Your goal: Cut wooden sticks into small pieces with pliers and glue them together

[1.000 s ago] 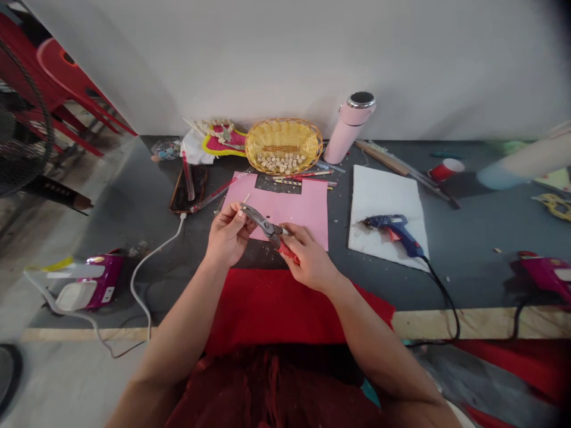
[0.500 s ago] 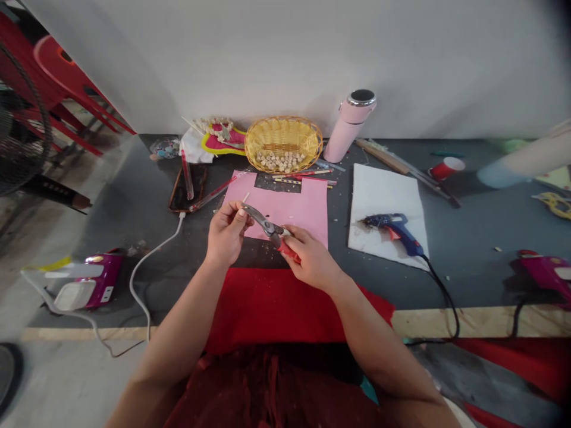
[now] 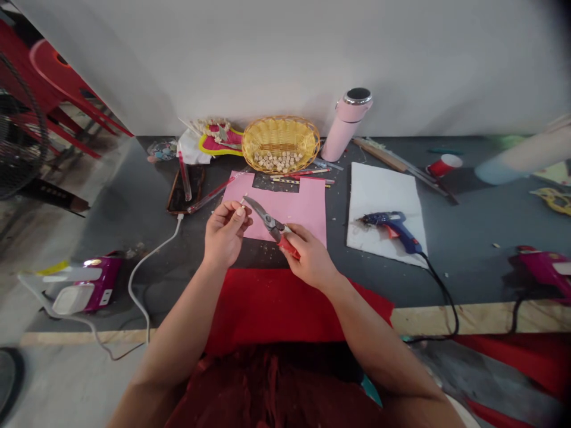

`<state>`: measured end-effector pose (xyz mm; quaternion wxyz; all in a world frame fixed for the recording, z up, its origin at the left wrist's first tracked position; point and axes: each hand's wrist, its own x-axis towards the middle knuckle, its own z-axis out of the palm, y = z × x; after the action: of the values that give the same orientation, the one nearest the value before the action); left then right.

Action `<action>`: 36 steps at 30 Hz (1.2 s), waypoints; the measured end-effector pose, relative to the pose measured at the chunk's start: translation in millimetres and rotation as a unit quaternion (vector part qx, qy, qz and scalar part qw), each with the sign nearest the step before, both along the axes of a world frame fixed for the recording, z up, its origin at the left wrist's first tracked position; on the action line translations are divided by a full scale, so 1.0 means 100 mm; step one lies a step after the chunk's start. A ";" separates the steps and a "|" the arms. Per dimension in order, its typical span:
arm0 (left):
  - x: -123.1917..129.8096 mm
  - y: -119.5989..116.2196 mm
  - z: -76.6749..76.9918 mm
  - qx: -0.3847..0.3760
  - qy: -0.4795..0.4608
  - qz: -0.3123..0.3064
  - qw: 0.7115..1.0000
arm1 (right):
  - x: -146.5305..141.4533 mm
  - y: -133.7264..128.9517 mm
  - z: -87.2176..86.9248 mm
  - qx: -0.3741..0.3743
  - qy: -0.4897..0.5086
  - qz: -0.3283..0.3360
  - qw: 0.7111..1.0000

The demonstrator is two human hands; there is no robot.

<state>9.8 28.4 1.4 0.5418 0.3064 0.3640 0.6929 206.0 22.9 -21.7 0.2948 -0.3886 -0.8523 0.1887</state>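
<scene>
Between the thumb and fingers of my left hand (image 3: 226, 232) is a thin pale stick (image 3: 243, 200), its tip poking up. My right hand (image 3: 310, 252) is closed around the red handles of a pair of pruning shears (image 3: 272, 224), whose blades point up and left, close to the stick. Both hands are above a pink sheet (image 3: 285, 205) with a notch cut from its far edge. Behind it, a wicker basket (image 3: 281, 128) holds many small pale pieces. Patterned sticks (image 3: 303, 177) lie just in front of the basket.
A blue glue gun (image 3: 395, 229) rests on a white board (image 3: 372, 190) to the right, its black cord trailing off the table edge. A pink flask (image 3: 345, 125) stands behind. At left are a phone (image 3: 176, 193) with a white cable and a purple power strip (image 3: 104, 282). Red cloth (image 3: 285, 306) covers the near edge.
The shears' blades have come away from the stick, swinging slightly up and right. My left hand has shifted a little, and the stick now stands more upright and shows less above the fingers.
</scene>
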 end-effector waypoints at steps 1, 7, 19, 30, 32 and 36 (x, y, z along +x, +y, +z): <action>0.00 0.00 0.01 -0.001 -0.005 0.000 1.000 | 0.00 0.00 -0.01 0.004 0.005 -0.010 1.000; 0.00 0.00 0.01 0.005 -0.018 -0.008 1.000 | 0.00 0.02 -0.01 -0.012 0.018 -0.041 0.999; 0.00 0.01 -0.02 -0.021 -0.004 -0.001 1.000 | 0.20 0.14 0.11 -0.039 0.165 -0.194 0.966; -0.01 0.02 -0.06 -0.023 0.004 -0.011 1.000 | 0.11 0.07 0.11 -0.060 0.151 -0.080 0.983; -0.01 0.02 -0.06 -0.023 -0.006 -0.006 1.000 | 0.10 0.06 0.11 -0.037 0.112 -0.050 0.992; -0.02 0.02 -0.02 -0.025 -0.032 -0.005 0.999 | 0.05 0.01 0.09 -0.007 0.026 -0.013 1.000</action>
<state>7.6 30.8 -0.9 0.5641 0.2721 0.3616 0.6906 211.4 24.3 -12.7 0.3163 -0.3964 -0.8382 0.2006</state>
